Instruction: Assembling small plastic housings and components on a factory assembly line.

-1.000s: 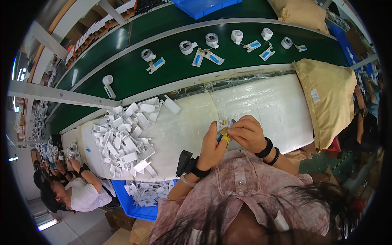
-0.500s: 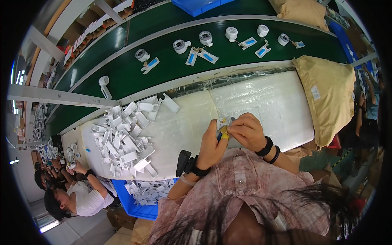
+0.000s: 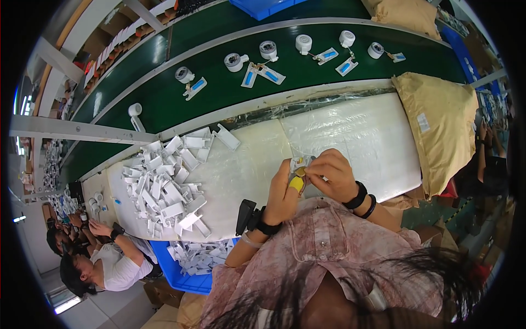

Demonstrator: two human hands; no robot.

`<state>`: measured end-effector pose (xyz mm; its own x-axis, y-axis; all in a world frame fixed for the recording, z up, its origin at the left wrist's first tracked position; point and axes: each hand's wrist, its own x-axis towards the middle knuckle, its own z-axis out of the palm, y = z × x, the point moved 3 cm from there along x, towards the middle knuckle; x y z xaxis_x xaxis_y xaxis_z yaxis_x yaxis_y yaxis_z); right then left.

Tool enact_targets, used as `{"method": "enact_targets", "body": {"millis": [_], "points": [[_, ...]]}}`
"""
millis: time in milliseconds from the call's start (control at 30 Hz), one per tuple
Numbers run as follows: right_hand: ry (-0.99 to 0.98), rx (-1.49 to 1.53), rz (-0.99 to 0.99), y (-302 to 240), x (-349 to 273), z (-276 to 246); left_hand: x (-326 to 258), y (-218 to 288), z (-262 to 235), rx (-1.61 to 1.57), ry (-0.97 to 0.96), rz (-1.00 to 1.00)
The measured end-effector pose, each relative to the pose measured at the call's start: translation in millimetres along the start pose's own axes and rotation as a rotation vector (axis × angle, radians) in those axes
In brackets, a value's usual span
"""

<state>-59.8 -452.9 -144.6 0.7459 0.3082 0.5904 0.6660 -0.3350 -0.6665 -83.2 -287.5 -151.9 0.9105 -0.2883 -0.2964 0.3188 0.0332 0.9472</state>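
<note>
Close together over the front of the work table, my hands meet at a small white part (image 3: 297, 163). My left hand (image 3: 281, 193) is closed around it, thumb toward me. A bright yellow piece (image 3: 296, 183) shows at the left thumb; whether it is a thumb cover or a held thing is unclear. My right hand (image 3: 332, 176) pinches at the part's right side, with fingers bent together. A small brownish-yellow bit (image 3: 300, 171) shows between the hands, too small to name. Left of them lies a heap of white plastic housings (image 3: 167, 183).
Beyond the table, a green conveyor belt (image 3: 213, 98) carries several round white units wired to flat pieces with blue cells. A blue bin (image 3: 189, 284) of white parts stands at front left. A brown paper sack (image 3: 438, 131) leans at right. Another person (image 3: 118, 263) works at far left.
The units on the belt have shifted slightly left. My right fingers have lifted a little, and more yellow shows at my left thumb. The white part stays in my left hand.
</note>
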Motion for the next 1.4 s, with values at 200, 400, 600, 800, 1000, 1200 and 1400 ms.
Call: {"method": "enact_targets", "body": {"millis": [200, 400, 600, 800, 1000, 1200, 1400], "points": [[-0.052, 0.022, 0.006, -1.7, 8.8, -12.0, -1.0, 0.6, 12.4, 0.166, 0.061, 0.186], [-0.075, -0.022, -0.027, -3.5, 15.9, -18.5, 2.3, -6.8, 16.2, 0.158, 0.094, 0.174], [-0.081, -0.051, -0.031, -4.5, 16.8, -21.8, 3.4, -8.2, 20.9, 0.116, 0.098, 0.179], [-0.065, -0.061, -0.032, -7.8, 19.2, -24.9, 3.8, -4.4, 28.5, 0.154, 0.161, 0.251], [-0.117, -0.031, -0.028, -6.5, 16.9, -31.5, 2.9, -8.3, 30.8, 0.132, 0.154, 0.168], [-0.159, -0.078, -0.035, -5.4, 18.3, -32.7, 7.2, -4.3, 33.4, 0.153, 0.108, 0.156], [-0.133, -0.048, -0.048, -0.7, 17.0, -36.9, 9.8, 6.2, 34.3, 0.022, 0.025, 0.027]]}}
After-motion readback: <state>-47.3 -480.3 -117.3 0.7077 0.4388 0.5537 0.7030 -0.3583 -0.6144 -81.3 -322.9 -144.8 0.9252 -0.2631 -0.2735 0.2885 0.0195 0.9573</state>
